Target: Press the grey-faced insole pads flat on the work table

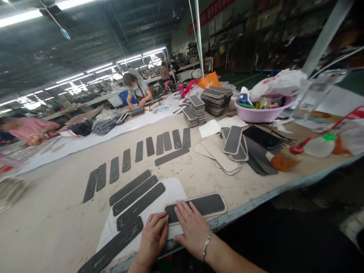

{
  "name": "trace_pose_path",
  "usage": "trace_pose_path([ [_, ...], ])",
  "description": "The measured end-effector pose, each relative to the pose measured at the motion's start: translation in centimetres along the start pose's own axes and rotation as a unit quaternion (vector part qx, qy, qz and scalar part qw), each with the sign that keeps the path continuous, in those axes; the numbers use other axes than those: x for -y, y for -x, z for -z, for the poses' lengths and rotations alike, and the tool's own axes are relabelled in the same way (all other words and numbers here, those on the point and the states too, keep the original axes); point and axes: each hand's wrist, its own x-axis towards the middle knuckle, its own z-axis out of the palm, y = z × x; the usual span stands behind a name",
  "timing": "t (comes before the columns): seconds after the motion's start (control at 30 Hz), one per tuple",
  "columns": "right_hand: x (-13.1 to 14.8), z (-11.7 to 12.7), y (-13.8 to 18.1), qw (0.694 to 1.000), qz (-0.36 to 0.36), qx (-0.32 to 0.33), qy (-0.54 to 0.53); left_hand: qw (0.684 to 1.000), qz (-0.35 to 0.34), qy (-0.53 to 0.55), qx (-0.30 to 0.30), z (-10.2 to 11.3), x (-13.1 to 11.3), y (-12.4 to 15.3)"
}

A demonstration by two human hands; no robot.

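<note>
— Presently, item one: what is pressed under the hands?

— A rounded pad (196, 206), dark face on a pale backing board, laid flat at the near edge of the worktop (57, 223). The left hand (152, 238) is laid open, fingertips on the pad's left end; the right hand (193, 227) is spread flat, palm down, on the dark face just beside it. Nothing is gripped by either; a bracelet (207, 245) is worn at the right wrist.

— Handling?

— It is judged light, thin and fairly stiff, not fragile. The dark face looks matte, so little slip is expected. It is best taken by the long edges or the free right end, which lies beyond the right hand.

— Item two, surroundings?

— A white cloth (170, 189) is spread under the pad's left end. Long dark strips (133, 197) are laid on it, ahead and left of the left hand. A row of shorter dark pieces (139, 151) lies farther ahead. Stacked pads (231, 146) are kept ahead and right of the right hand, with a pink basin (260, 112) well beyond.
</note>
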Motion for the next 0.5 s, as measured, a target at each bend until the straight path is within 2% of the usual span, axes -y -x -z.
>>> trace_pose_path([
  [0.13,-5.2,2.0,3.4,0.996,-0.071,0.000,0.060,1.000,0.022,0.009,0.005,0.1,-0.2,-0.1],
  [0.27,-9.1,3.5,6.8,0.982,-0.118,-0.041,0.145,0.999,0.046,0.023,0.005,0.1,-0.6,-0.1],
  [0.4,-9.9,3.1,7.7,0.972,-0.121,-0.060,0.193,0.993,0.107,0.058,-0.002,0.3,-0.4,-0.3],
  [0.5,-9.7,2.7,7.4,0.968,-0.124,-0.070,0.205,0.976,0.195,0.092,0.024,0.8,0.1,-1.2],
])
